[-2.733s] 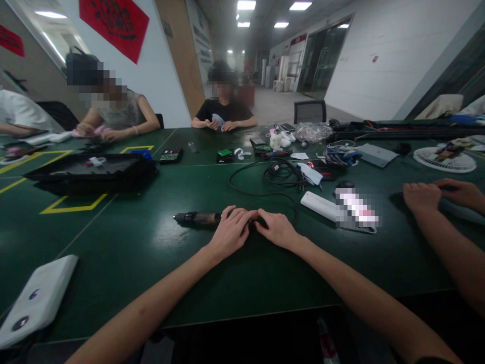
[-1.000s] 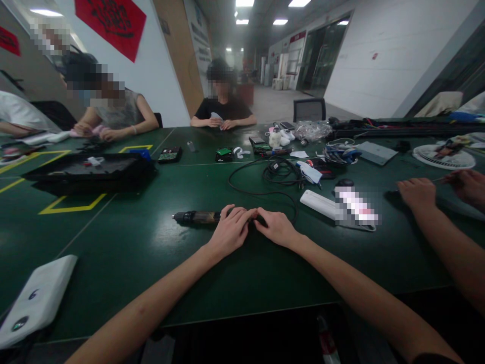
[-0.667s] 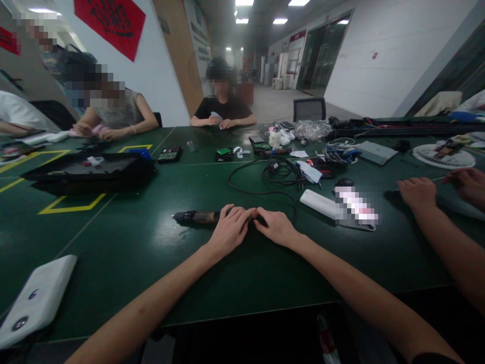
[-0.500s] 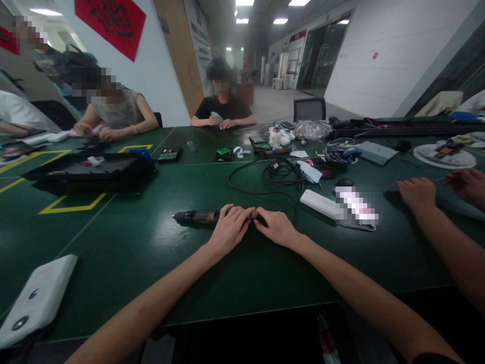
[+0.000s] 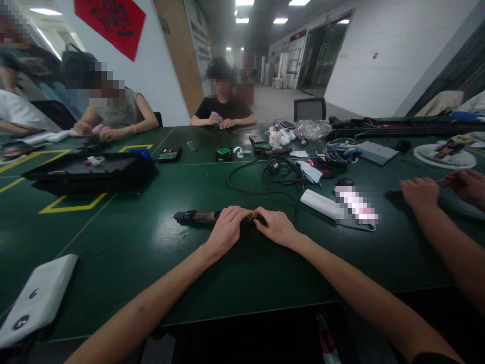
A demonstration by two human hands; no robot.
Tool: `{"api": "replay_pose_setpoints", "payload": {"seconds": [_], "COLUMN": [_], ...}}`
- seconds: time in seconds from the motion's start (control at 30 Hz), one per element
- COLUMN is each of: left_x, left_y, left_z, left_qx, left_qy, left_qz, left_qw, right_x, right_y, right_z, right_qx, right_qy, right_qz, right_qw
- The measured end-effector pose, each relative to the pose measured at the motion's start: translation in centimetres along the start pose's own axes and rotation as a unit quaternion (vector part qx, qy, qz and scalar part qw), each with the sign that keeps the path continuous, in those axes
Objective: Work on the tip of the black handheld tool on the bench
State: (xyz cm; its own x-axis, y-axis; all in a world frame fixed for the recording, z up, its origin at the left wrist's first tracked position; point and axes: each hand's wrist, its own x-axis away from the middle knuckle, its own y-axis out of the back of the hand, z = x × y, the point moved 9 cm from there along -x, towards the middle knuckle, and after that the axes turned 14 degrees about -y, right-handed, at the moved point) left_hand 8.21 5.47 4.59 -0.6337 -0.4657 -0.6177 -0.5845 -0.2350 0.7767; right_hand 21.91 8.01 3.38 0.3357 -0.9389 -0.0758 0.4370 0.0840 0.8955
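Dark cylindrical power tool [image 5: 202, 217], likely stiff, weighty, best held mid-barrel: left hand [image 5: 227, 226] grasps it; right hand [image 5: 276, 227] at its rear, pinch unclear.

The left hand [image 5: 226, 226] hides the rear part of the dark cylindrical tool [image 5: 200, 217], and whatever lies at the right hand's [image 5: 276, 227] fingertips is too small to make out. By the near left corner of the table [image 5: 182, 283], the view's edge clips a white case [image 5: 41, 293]. Toward the table's right side, pixelation masks one end of a white bar [image 5: 317, 203].
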Motion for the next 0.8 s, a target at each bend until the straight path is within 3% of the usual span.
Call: {"api": "replay_pose_setpoints", "payload": {"seconds": [0.47, 0.8], "left_x": [0.39, 0.13], "left_y": [-0.70, -0.78], "left_z": [-0.03, -0.20], "left_qx": [-0.002, 0.020], "left_qy": [-0.007, -0.008], "left_qz": [0.049, 0.050], "left_qw": [0.999, 0.999], "right_x": [0.05, -0.04], "right_y": [0.08, -0.14], "right_z": [0.08, -0.14], "right_qx": [-0.007, -0.012], "right_qy": [0.003, 0.010], "right_qz": [0.008, 0.000], "right_qw": [1.000, 1.000]}}
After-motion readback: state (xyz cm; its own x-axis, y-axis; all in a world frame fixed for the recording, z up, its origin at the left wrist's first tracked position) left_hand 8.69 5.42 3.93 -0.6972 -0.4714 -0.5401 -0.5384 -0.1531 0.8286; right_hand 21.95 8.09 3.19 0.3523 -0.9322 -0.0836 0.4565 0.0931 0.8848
